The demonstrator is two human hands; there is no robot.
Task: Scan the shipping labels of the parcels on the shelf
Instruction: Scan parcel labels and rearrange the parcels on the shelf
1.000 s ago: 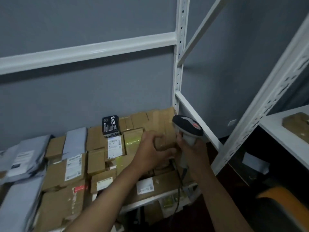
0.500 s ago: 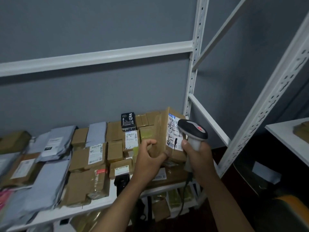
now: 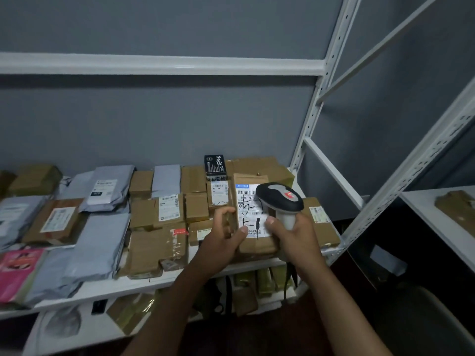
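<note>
white shelf (image 3: 144, 285), grey wall (image 3: 180, 119), parcels (image 3: 156, 211)

A matte grey-blue wall (image 3: 154, 119) fills the back. White metal shelving uprights (image 3: 318, 98) with punched holes rise at right, joined by a horizontal rail (image 3: 159, 64). Another white shelf (image 3: 431, 214) stands further right (dim light throughout), above a dark floor (image 3: 257, 335).

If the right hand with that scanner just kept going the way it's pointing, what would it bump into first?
Most likely the white shipping label on the cardboard parcel that the left hand holds up. The right hand aims the barcode scanner at it from close by, though the exact gap is hard to judge.
</note>
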